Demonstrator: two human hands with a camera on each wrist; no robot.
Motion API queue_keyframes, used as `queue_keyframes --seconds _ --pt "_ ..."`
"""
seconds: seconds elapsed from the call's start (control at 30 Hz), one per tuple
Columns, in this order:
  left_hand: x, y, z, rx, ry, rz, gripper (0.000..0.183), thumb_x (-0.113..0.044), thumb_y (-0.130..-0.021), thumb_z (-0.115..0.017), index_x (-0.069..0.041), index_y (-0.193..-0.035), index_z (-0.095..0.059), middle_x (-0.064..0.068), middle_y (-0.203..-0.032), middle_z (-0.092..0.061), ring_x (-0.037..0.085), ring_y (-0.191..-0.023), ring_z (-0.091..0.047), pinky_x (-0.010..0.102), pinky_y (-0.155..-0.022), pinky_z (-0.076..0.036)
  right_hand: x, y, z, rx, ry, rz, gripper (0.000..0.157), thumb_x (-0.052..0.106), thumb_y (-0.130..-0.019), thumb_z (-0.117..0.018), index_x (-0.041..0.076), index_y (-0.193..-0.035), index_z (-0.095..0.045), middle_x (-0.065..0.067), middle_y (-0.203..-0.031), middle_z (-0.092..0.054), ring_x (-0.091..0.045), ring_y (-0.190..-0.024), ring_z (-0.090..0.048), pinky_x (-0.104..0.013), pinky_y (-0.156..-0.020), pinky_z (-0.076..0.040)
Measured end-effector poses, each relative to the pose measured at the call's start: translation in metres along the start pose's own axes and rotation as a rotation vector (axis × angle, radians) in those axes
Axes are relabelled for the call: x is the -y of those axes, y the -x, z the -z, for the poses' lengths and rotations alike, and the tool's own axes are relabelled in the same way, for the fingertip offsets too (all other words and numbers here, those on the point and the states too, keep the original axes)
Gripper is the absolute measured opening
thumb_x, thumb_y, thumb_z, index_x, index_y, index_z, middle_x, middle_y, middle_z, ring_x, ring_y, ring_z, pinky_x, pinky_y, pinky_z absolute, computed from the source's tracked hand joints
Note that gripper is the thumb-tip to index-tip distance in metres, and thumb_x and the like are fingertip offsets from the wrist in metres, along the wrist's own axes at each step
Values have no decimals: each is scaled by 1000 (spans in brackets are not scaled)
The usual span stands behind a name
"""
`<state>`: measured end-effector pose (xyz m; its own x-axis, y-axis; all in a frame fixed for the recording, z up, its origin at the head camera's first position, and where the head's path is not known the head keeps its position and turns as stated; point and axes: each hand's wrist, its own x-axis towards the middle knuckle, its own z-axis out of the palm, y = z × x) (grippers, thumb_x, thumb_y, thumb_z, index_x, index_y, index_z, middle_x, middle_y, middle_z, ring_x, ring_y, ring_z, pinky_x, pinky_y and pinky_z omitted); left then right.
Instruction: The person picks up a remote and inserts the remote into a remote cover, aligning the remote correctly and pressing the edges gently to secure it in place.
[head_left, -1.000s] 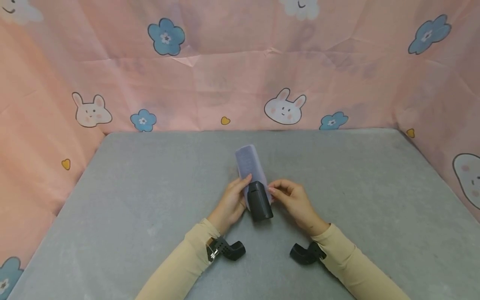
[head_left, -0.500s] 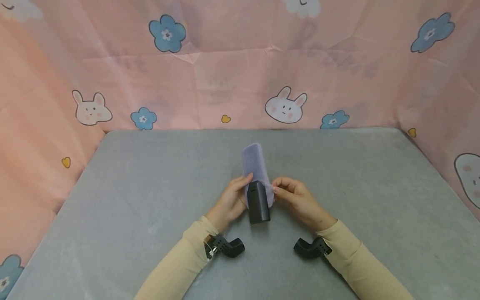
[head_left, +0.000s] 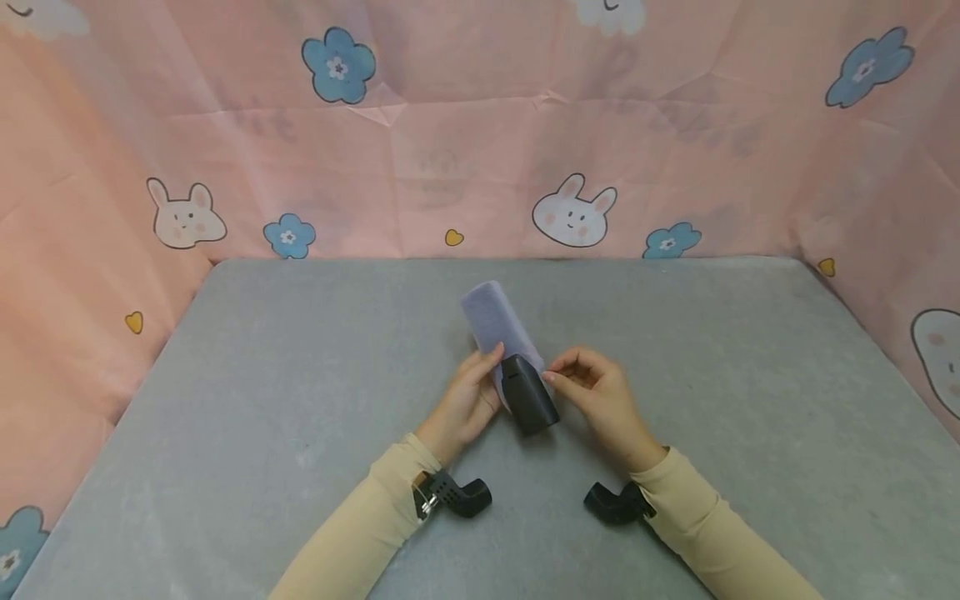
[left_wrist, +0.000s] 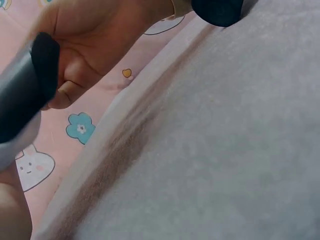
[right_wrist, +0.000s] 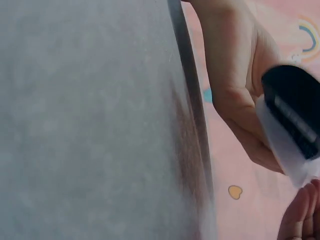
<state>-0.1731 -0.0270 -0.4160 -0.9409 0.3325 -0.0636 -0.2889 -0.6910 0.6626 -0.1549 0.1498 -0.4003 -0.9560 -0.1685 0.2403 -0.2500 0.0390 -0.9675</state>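
A long lavender cover (head_left: 498,321), soft-looking and fabric-like, lies around a black, smooth, rounded handle-like piece (head_left: 529,396) that sticks out at its near end. My left hand (head_left: 467,407) grips the cover from the left, thumb on top and other fingers hidden beneath. On the right, my right hand (head_left: 600,396) pinches the cover's near edge between thumb and forefinger. In the right wrist view the pale cover (right_wrist: 285,145) runs down from the black piece (right_wrist: 292,105) to the right fingertips (right_wrist: 300,210). What is inside the cover is hidden.
A grey table (head_left: 300,358) spreads under both hands. Pink curtain (head_left: 465,150) printed with rabbits and flowers surrounds its back and sides. Black camera mounts sit on the left wrist (head_left: 461,497) and right wrist (head_left: 615,504).
The cover and black piece swung upright, then tilted again, the far end now further left and the near end further right. The right hand shifted slightly right, keeping its pinch.
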Motion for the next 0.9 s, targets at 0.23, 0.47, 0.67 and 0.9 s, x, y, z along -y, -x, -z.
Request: queue_keyframes --seconds 0.23,0.47,0.67,0.9 --pt "0 -1 0 -10 -33 -10 29 -5 -102 -33 4 -129 -41 0 -106 -62 11 -99 -60 25 -90 -47 -2 -1 -2 9 70 -29 14 0 -88 -65 -13 -93 -63 -10 -87 -64 -8 -80 -61 -19 -72 -51" --pt "2 0 2 9 -89 -18 38 -5 -102 -34 12 -136 -32 2 -111 -60 14 -106 -58 29 -96 -45 -6 -2 -3 -27 225 15 9 0 -89 -65 -9 -90 -67 -16 -84 -65 -6 -74 -59 -16 -68 -49" --pt "2 0 1 15 -142 4 40 1 -99 -37 15 -137 -30 5 -112 -59 14 -105 -58 30 -96 -45 -10 -1 -6 -53 255 4 7 -4 -89 -62 -9 -87 -65 -16 -82 -65 -5 -73 -57 -15 -66 -47" --pt "1 -1 -1 -54 -212 20 41 5 -95 -42 15 -134 -36 4 -106 -62 12 -98 -61 28 -88 -49 -10 -1 -4 0 255 -30 7 -3 -91 -59 -7 -86 -60 -9 -77 -60 -5 -68 -53 -18 -62 -45"
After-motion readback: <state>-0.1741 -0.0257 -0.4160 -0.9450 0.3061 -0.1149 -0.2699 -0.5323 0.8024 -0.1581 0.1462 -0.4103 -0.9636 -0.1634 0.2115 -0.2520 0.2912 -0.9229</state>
